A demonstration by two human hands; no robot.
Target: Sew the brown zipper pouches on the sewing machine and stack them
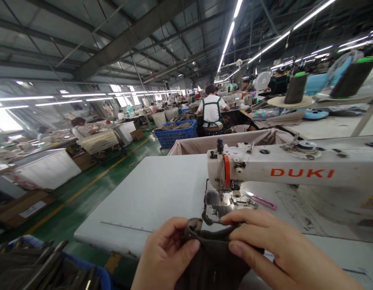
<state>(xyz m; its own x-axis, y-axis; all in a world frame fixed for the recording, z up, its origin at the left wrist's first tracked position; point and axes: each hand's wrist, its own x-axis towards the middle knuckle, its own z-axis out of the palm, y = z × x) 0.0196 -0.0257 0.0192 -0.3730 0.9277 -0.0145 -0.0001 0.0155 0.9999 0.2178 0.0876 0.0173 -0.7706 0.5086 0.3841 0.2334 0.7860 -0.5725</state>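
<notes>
A dark olive-brown garment piece (218, 257) hangs between my two hands, in front of the sewing machine (246, 165). My left hand (171, 249) pinches its folded upper edge, thumb on the near side. On the other side, my right hand (265, 241) grips the same edge between thumb and fingers. The opening at the top of the cloth gapes a little between the hands. Just beyond it is the machine's metal needle plate (216, 211), apart from the cloth or barely touching; I cannot tell which. The cloth's lower part runs out of the frame.
Pink-handled thread snips (261, 200) lie on the pale table (162, 185) behind my right hand. A blue crate (104, 278) of dark cloth pieces stands at lower left. Thread cones (296, 88) rise at right. Ahead, a person in a white shirt (212, 108) sits beside another blue crate (177, 135).
</notes>
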